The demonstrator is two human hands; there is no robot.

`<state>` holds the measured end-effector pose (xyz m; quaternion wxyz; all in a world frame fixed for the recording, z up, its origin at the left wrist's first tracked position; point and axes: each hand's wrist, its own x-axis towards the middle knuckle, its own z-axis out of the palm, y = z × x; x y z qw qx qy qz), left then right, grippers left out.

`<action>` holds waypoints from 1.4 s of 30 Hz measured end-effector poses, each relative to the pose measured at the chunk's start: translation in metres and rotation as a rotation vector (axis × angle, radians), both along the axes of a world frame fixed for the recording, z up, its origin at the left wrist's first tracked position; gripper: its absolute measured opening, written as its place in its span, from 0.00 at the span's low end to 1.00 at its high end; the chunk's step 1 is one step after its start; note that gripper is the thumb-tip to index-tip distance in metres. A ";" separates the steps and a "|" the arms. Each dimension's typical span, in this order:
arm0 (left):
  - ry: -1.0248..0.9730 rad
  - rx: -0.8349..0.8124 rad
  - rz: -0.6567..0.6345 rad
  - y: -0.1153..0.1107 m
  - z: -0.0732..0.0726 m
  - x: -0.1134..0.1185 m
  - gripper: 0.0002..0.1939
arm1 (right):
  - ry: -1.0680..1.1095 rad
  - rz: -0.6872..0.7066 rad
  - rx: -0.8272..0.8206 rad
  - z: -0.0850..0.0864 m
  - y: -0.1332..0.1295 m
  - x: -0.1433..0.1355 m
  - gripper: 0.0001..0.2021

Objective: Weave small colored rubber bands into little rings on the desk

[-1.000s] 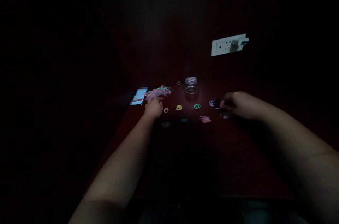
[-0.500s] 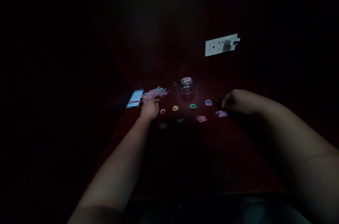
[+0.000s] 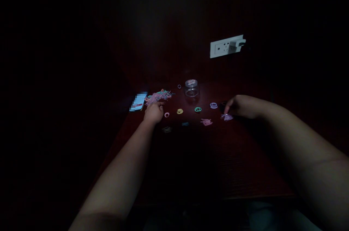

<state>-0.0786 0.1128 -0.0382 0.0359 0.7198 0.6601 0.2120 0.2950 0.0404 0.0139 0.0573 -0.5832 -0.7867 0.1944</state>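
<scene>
Pinkish pieces (image 3: 158,97) lie partly hidden behind left fingers (image 3: 160,104).

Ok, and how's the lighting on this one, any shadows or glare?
Head view: mostly near-black, with dim light around the clear jar and multicoloured pile; the phone screen glows, pixelated; a shadow darkens the socket plate; the nearest small pile lies in gloom; no strong glare.

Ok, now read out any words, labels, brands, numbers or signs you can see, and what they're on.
No text can be read.
Phone screen: pixelated, unreadable.
Jar lid: pinkish marking, too small to make out.
Wall socket: no lettering I can make out.
</scene>
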 end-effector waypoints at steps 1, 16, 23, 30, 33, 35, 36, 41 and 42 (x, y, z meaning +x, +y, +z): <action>0.000 0.001 -0.001 0.000 0.000 0.000 0.18 | 0.006 0.008 -0.005 0.000 0.000 0.000 0.09; -0.038 0.104 0.026 -0.003 0.004 0.000 0.18 | 0.010 -0.022 -0.015 0.002 0.001 0.003 0.08; -0.132 0.256 0.011 -0.012 0.015 0.006 0.13 | 0.017 -0.041 -0.011 0.003 -0.001 0.004 0.10; -0.307 0.358 -0.228 -0.044 0.028 0.040 0.05 | 0.124 -0.013 0.256 0.006 -0.009 -0.018 0.09; -0.362 0.400 -0.366 -0.063 0.030 0.059 0.03 | 0.303 0.151 0.467 0.001 -0.017 -0.042 0.10; -0.384 0.404 -0.463 -0.075 0.030 0.069 0.03 | 0.371 0.226 0.540 -0.002 -0.022 -0.056 0.11; -0.387 0.406 -0.509 -0.081 0.030 0.074 0.03 | 0.391 0.265 0.556 -0.004 -0.024 -0.062 0.12; -0.333 0.356 -0.607 -0.098 0.032 0.086 0.03 | 0.439 0.333 0.592 -0.009 -0.030 -0.072 0.07; -0.322 0.354 -0.601 -0.099 0.032 0.086 0.03 | 0.446 0.330 0.596 -0.009 -0.030 -0.072 0.07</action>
